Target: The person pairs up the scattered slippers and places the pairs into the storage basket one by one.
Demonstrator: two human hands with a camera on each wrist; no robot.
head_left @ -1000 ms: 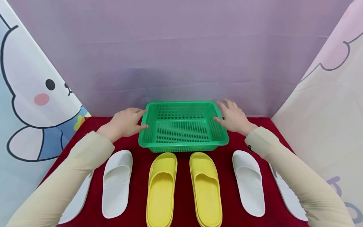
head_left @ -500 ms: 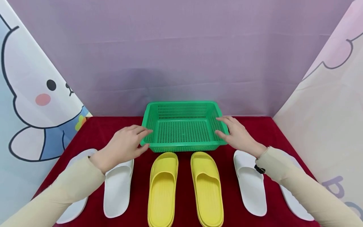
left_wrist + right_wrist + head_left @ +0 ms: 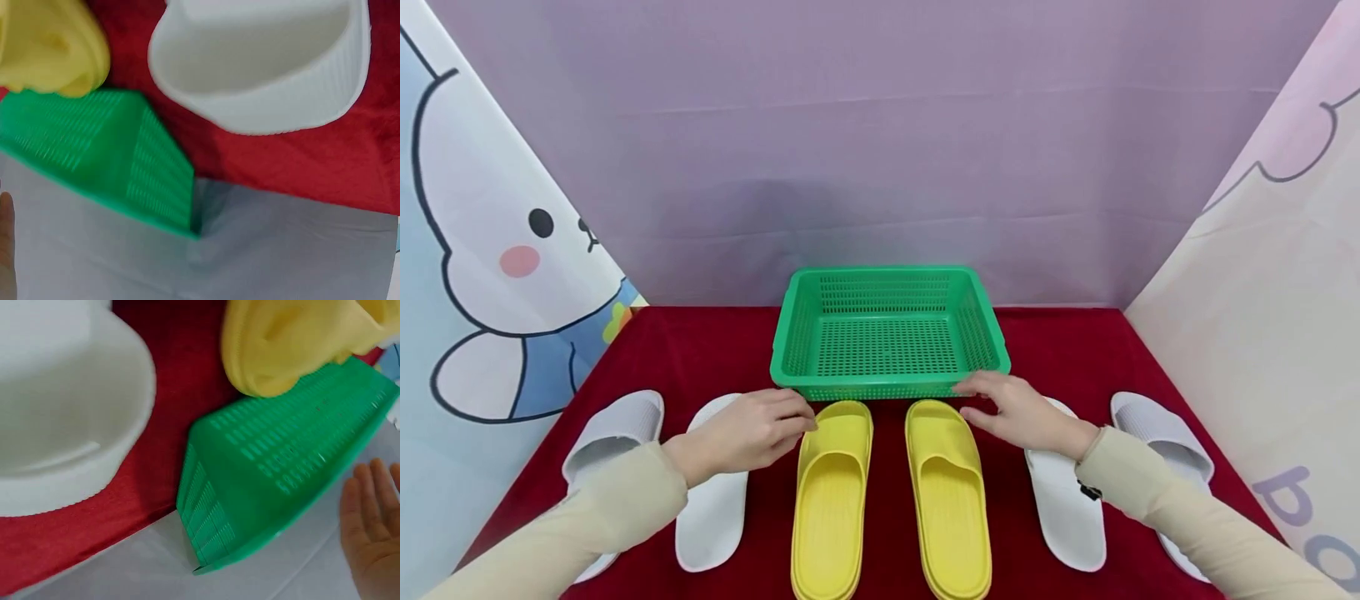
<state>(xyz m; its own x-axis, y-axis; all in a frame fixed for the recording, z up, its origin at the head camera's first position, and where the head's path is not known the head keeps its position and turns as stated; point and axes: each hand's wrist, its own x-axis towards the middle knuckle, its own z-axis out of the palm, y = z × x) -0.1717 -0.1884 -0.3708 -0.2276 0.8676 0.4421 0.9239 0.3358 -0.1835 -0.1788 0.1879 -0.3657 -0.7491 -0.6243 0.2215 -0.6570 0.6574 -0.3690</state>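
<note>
Two yellow slippers lie side by side, toes toward the green basket: the left yellow slipper [image 3: 829, 533] and the right yellow slipper [image 3: 955, 533]. My left hand [image 3: 752, 429] hovers beside the left one's toe, fingers loosely bent and fingertips right at its edge. Over at the right yellow slipper's toe, my right hand [image 3: 1015, 412] has thumb and fingers apart, with nothing between them. In the right wrist view that hand [image 3: 373, 531] shows straight fingers. The green basket [image 3: 895, 383] stands just beyond both slippers and holds nothing.
Inner white slippers lie partly under my forearms, one at left [image 3: 711, 525] and one at right [image 3: 1069, 525]. Outer white slippers flank them, at left [image 3: 628, 417] and right [image 3: 1165, 433]. A red cloth [image 3: 707, 350] covers the table; a purple curtain [image 3: 880, 167] hangs behind.
Both hands have drawn back from the basket's sides toward me, down to the toes of the yellow slippers. The basket and slippers have stayed in place.
</note>
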